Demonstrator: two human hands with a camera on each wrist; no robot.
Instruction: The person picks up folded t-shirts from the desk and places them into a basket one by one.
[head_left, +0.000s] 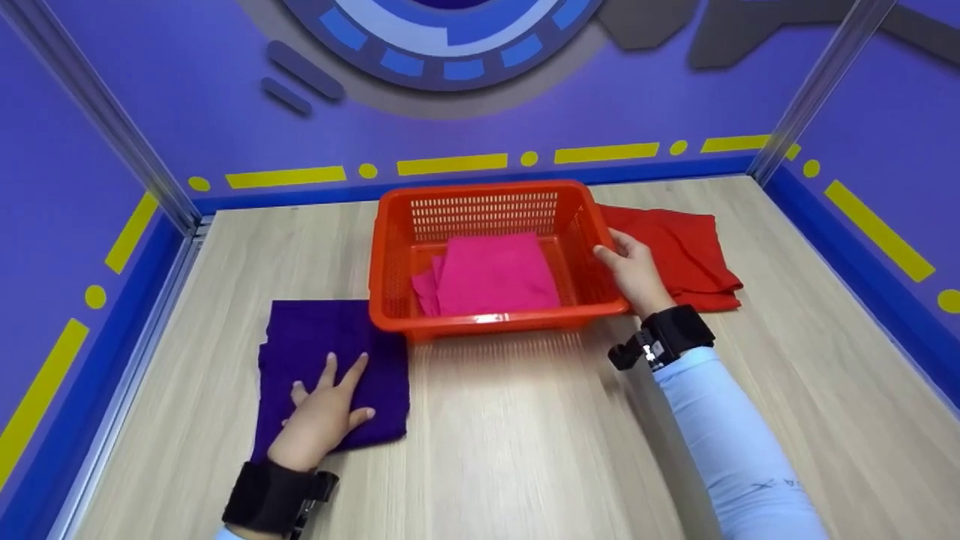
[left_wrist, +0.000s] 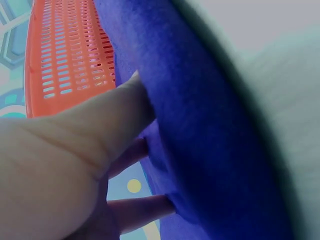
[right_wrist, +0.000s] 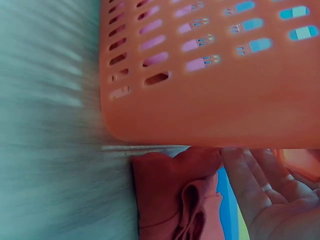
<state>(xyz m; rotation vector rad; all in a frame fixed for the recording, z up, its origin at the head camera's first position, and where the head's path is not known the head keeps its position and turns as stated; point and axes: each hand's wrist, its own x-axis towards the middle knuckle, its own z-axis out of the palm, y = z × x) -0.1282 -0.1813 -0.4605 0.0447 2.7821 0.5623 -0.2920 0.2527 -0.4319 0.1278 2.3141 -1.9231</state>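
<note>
My left hand (head_left: 319, 416) rests on a folded purple cloth (head_left: 300, 330), fingers spread across its top. Up close in the left wrist view, the thumb and fingertips press into the purple fabric (left_wrist: 195, 125). At the right rim of an orange-red plastic basket (head_left: 480, 324), my right hand (head_left: 637, 270) grips the edge, thumb on top and fingers on the outer side. Inside the basket lies a folded pink cloth (head_left: 499, 274). The basket's slotted wall (right_wrist: 210, 110) fills much of the right wrist view, with the right hand's fingers (right_wrist: 245, 180) against it.
A folded red cloth (head_left: 686, 255) lies right of the basket, partly behind my right hand. The wooden tabletop (head_left: 510, 450) is enclosed by a blue-purple back wall (head_left: 480, 135) and side panels with metal corner posts (head_left: 817, 90).
</note>
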